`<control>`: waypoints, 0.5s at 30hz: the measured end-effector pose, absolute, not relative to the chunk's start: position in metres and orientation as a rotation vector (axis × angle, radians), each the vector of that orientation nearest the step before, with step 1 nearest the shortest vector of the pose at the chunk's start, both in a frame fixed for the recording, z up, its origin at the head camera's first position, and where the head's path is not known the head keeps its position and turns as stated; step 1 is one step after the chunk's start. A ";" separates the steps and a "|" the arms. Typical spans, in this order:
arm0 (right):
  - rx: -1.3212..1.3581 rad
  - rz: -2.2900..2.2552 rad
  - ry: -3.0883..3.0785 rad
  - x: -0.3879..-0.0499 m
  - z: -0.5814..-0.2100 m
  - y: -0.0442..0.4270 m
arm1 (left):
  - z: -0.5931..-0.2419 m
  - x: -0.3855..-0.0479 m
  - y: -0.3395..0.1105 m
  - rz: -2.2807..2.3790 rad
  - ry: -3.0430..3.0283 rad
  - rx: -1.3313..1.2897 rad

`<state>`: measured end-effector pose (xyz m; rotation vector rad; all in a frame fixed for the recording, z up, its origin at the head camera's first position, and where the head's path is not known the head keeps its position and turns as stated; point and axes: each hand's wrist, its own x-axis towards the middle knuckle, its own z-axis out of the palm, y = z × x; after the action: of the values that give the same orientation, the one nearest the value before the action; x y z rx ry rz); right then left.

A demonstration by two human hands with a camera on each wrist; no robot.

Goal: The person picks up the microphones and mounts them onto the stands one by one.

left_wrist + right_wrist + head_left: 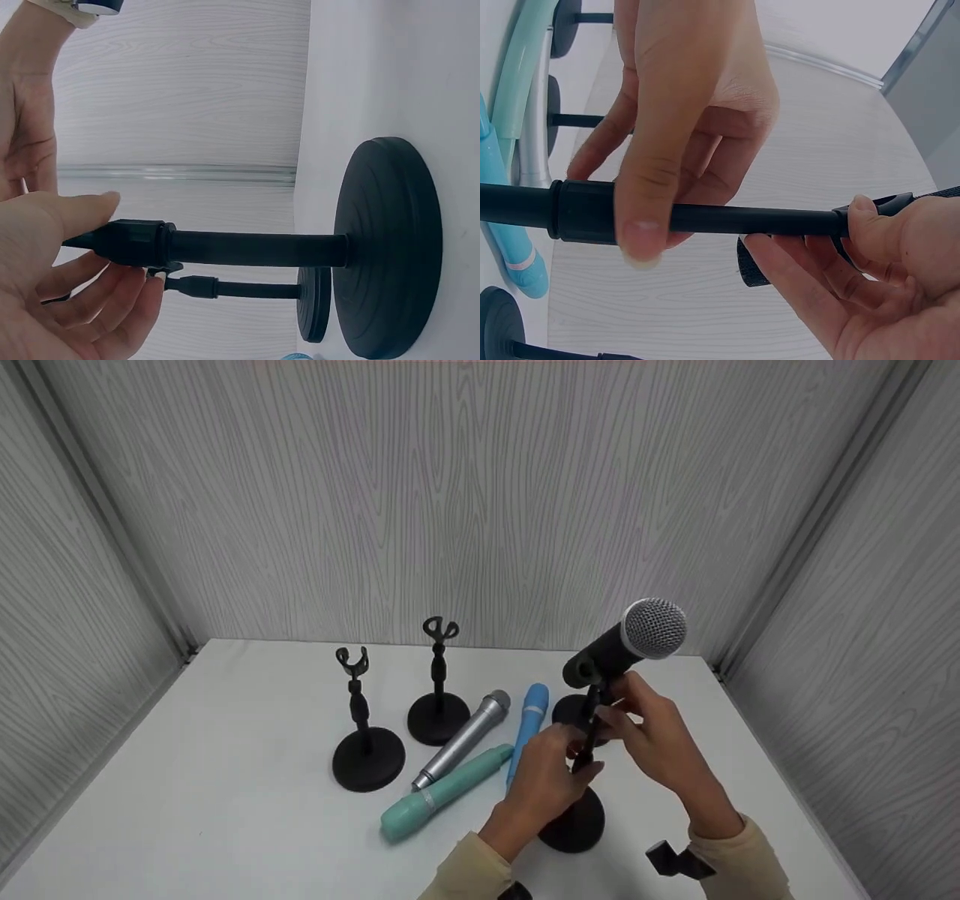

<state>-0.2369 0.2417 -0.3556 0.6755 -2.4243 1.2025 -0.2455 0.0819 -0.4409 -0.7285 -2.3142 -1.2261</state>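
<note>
A black microphone (604, 654) with a silver mesh head sits tilted in the clip of a black desk stand, its head up and to the right. My left hand (541, 774) holds the stand's collar (135, 241), thumb on one side and fingers on the other. Higher up, my right hand (660, 739) pinches the stand's thin rod (757, 220) just below the clip. The stand's round base (390, 247) rests on the table, partly behind my left hand in the head view.
Left of my hands lie a teal microphone (450, 791), a silver microphone (463, 739) and a blue microphone (531, 720). Two stands with bare clips, a left one (367, 761) and a farther one (439, 720), stand beyond. Another round base (568, 709) shows behind my hands.
</note>
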 end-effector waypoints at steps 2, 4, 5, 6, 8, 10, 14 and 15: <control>0.682 1.211 -2.424 -0.237 -0.356 0.242 | -0.442 -0.245 0.082 -1.244 -2.316 -0.734; 0.688 1.217 -2.420 -0.236 -0.355 0.242 | -0.442 -0.245 0.081 -1.243 -2.319 -0.744; 0.691 1.220 -2.418 -0.236 -0.355 0.242 | -0.442 -0.245 0.081 -1.243 -2.319 -0.750; 0.691 1.223 -2.417 -0.236 -0.356 0.242 | -0.442 -0.245 0.081 -1.241 -2.318 -0.757; 0.688 1.227 -2.417 -0.237 -0.356 0.242 | -0.441 -0.245 0.081 -1.239 -2.320 -0.770; 0.681 1.230 -2.421 -0.237 -0.356 0.242 | -0.441 -0.245 0.081 -1.263 -2.326 -0.790; 0.662 1.227 -2.430 -0.236 -0.356 0.241 | -0.442 -0.245 0.080 -1.316 -2.341 -0.826; 0.659 1.230 -2.432 -0.236 -0.356 0.241 | -0.442 -0.245 0.080 -1.323 -2.340 -0.836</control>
<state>-0.2360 0.2411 -0.3559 0.6593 -2.4322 1.2302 -0.2449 0.0803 -0.4420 -0.8361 -2.3402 -1.3232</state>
